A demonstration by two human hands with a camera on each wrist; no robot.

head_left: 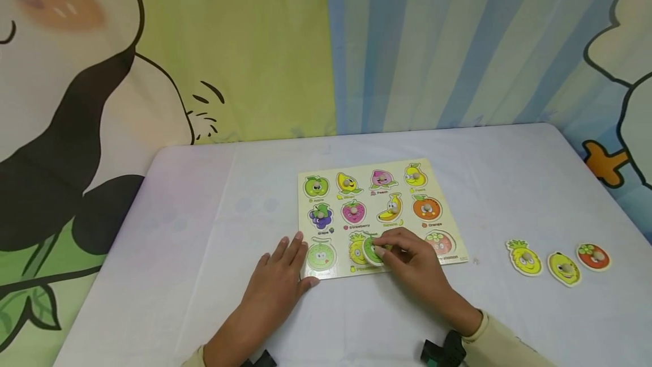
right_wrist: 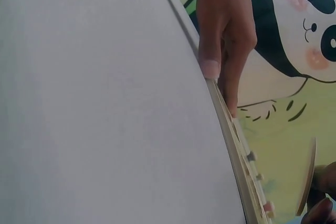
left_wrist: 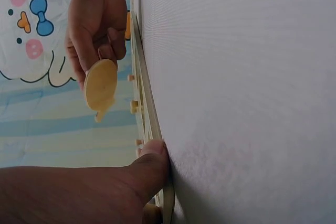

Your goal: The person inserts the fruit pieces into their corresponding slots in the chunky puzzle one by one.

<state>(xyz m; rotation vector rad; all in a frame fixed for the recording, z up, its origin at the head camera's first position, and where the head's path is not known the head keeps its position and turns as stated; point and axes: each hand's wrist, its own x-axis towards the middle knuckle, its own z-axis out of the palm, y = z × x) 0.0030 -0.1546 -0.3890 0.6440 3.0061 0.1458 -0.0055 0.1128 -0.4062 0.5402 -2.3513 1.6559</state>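
My right hand (head_left: pixel 415 259) pinches a round green melon puzzle piece (head_left: pixel 370 249) by its back or knob, at the front of a wooden fruit puzzle board (head_left: pixel 369 194). In the left wrist view, the plain underside of the melon piece (left_wrist: pixel 101 85) shows, held up off the board. My left hand (head_left: pixel 277 276) lies at the board's front left corner, fingers straight along the left edge and thumb (left_wrist: pixel 152 161) on the front edge. Beside it is the pale printed melon recess (head_left: pixel 321 255). The melon piece partly overlaps the pineapple recess (head_left: pixel 356 249) in the head view.
Loose on the white tablecloth (head_left: pixel 229 214) to the right lie a pineapple piece (head_left: pixel 524 257), a yellow fruit piece (head_left: pixel 564 269) and a tomato piece (head_left: pixel 593 256). Several knobbed fruits sit in the board's two back rows. A pale tomato recess (head_left: pixel 440 242) shows at its front right.
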